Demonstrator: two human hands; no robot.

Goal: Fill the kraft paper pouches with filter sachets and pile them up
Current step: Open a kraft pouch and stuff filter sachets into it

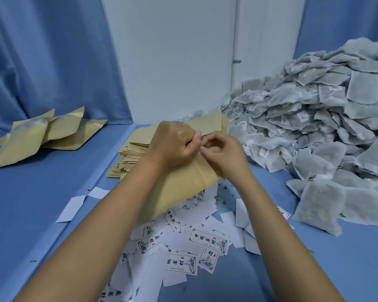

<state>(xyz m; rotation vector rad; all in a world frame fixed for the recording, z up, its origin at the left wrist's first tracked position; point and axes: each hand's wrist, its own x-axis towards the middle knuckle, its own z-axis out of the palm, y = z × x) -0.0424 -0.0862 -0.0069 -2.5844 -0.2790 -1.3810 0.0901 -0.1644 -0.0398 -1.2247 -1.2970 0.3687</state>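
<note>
Kraft pouch [183, 184] pinched at top by curled left hand [172, 144], right hand [225, 153].

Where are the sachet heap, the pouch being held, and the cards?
sachet heap [314, 118]: head view, middle of the grey pile.
held pouch [183, 186]: head view, its bare lower face.
cards [208, 238]: head view, on one printed card.

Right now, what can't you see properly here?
Head view: the mouth and contents of the kraft pouch, hidden behind the left hand and right hand pinching it.
Sachet heap: cut off by the right edge.
Sachet tags: print too small to read.
Printed labels: some cut off by the bottom edge.
</note>
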